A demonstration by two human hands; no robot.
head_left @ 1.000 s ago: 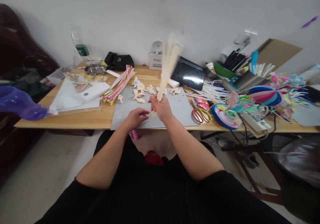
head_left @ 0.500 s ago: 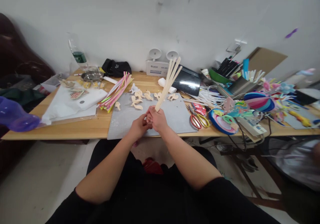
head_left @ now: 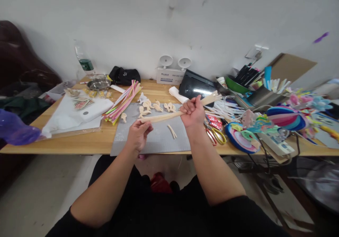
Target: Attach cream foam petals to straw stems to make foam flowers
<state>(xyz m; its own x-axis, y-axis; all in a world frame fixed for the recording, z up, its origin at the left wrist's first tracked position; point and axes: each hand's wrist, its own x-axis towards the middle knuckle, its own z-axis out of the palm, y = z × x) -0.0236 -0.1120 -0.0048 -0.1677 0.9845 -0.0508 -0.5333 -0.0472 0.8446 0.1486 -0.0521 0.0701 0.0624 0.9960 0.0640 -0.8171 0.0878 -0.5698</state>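
A bundle of cream pipe cleaners [head_left: 166, 117] stretches between my two hands above the grey mat [head_left: 159, 141]. Its left end is pinched in the fingers of my left hand [head_left: 139, 133]. My right hand [head_left: 193, 111] is wrapped round it farther along, and the other ends fan out past the fist to the right. On the mat below lies a short bent cream piece [head_left: 172, 131]. Several curled cream shapes [head_left: 158, 106] lie behind the bundle, at the mat's back edge.
Coloured pipe cleaners [head_left: 124, 101] lie left of the mat, beside a white plastic bag [head_left: 71, 111]. Scissors [head_left: 218, 135], white pipe cleaners [head_left: 229, 110] and a blue-rimmed round piece [head_left: 242, 138] crowd the right. Behind stand a twin-lamp box [head_left: 169, 75] and a black glossy object [head_left: 197, 83].
My hands have moved apart, the right one up and rightward. The bundle has swung from steeply upright to nearly level. A short cream piece now shows on the mat.
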